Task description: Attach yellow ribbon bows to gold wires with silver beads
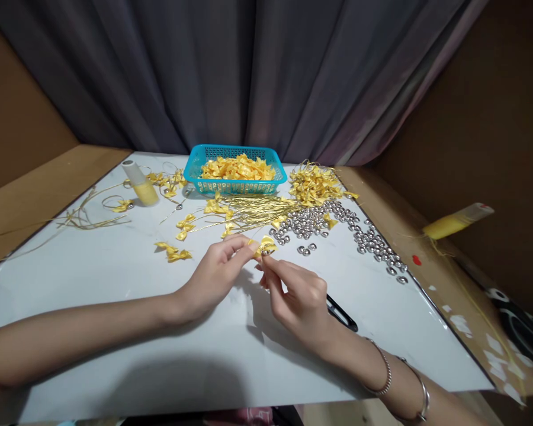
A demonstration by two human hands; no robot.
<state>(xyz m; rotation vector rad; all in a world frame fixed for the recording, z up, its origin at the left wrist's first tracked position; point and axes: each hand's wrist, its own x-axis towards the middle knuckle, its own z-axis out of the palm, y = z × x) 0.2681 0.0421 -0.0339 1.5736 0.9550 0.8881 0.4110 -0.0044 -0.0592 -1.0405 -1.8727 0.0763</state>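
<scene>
Both hands meet over the middle of the white board. My left hand pinches a yellow ribbon bow between thumb and forefinger. From the other side my right hand is closed at the bow, its fingertips by a small silver bead against the ribbon. Whether a cord runs through that bead is too small to tell. Behind the hands lies a bundle of gold cords, some with yellow bows at their ends. Loose silver beads are scattered to the right of the cords.
A blue basket of yellow bows stands at the back. Beside it is a heap of corded bows. A yellow thread spool stands at left, another spool at right. A black-handled tool lies partly behind my right hand.
</scene>
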